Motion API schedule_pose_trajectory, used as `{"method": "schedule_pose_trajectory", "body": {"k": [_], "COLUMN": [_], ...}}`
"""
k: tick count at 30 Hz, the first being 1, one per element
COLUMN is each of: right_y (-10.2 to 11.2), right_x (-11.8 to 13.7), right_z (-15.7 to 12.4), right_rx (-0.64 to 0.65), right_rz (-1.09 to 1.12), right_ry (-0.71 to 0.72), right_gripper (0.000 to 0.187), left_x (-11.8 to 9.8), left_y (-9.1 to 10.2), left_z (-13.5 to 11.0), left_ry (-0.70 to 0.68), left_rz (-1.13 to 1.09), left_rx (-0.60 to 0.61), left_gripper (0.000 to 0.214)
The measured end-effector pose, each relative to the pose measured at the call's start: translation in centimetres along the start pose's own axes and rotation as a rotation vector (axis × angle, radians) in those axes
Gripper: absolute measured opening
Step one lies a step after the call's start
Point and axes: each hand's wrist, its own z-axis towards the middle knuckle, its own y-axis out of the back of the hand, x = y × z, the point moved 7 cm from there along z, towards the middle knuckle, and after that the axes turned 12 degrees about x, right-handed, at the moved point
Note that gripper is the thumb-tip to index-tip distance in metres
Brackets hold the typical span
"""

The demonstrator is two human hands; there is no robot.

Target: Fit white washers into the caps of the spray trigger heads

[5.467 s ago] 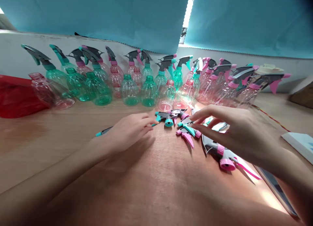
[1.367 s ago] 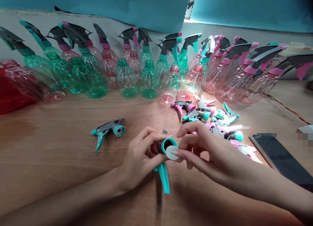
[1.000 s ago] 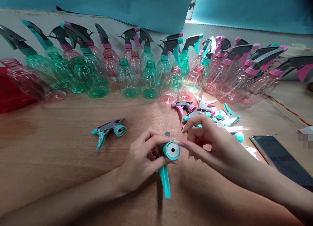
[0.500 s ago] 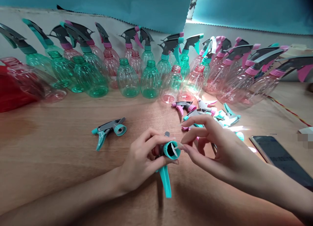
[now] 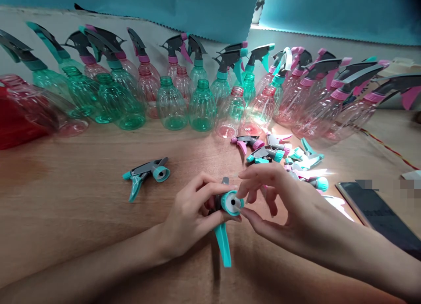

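Observation:
My left hand (image 5: 194,214) is closed around a trigger spray head (image 5: 222,245) with a grey body and a turquoise lever and collar. The collar faces me, its lever pointing down. Inside the collar lies a white disc (image 5: 233,203) with a dark hole in its middle. My right hand (image 5: 279,203) is at the collar's right side, thumb and fingers apart, their tips at or very near the rim. Left of my hands, a second grey and turquoise spray head (image 5: 146,174) lies on the wooden table.
A pile of pink, turquoise, grey and white spray heads (image 5: 266,154) lies behind my right hand. Several green and pink bottles (image 5: 173,104) line the back, some with spray heads on. A phone (image 5: 378,216) is at the right, a red object (image 5: 19,120) at the far left.
The white disc, tilted in the collar and pinched by my right fingers before, now lies flat inside it. My right thumb and fingers have parted. My left hand keeps its hold.

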Motion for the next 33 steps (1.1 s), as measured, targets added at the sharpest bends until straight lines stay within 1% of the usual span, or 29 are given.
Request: {"method": "schedule_pose_trajectory", "body": {"k": [4,8,13,18,24,29,30,33], "right_y": [0.0,-0.1,-0.2,-0.2,0.0,-0.4,-0.5,-0.3], "right_x": [0.4,0.4,0.0,0.2,1.1,0.9,0.9,1.3], "right_z": [0.1,0.3,0.3,0.1,-0.4,-1.0,-1.1,-1.2], "right_rx": [-0.009,0.008,0.024,0.028,-0.057,-0.127,-0.144,-0.202], "right_rz": [-0.077,-0.124,-0.113,-0.148,-0.191,-0.122,-0.120,-0.141], "right_ry": [0.031,0.011,-0.004,-0.016,-0.060,-0.165,-0.171,-0.128], "right_gripper": [0.039,0.041,0.043,0.049,0.051,0.047,0.046,0.045], "left_x": [0.1,-0.2,-0.8,-1.0,-1.0,-1.2,-1.3,-1.2], "left_y": [0.0,-0.1,0.0,0.0,-0.1,-0.2,-0.2,-0.2], "left_z": [0.0,0.0,0.0,0.0,-0.2,-0.3,-0.4,-0.4], "left_ry": [0.008,-0.008,-0.061,-0.061,-0.099,-0.130,-0.133,-0.131], "left_rz": [0.018,0.055,0.104,0.117,0.126,0.148,0.151,0.154], "left_rx": [0.003,0.008,0.008,0.011,-0.007,-0.026,-0.025,-0.024], "left_gripper": [0.025,0.025,0.027,0.027,0.027,0.024,0.025,0.026]}}
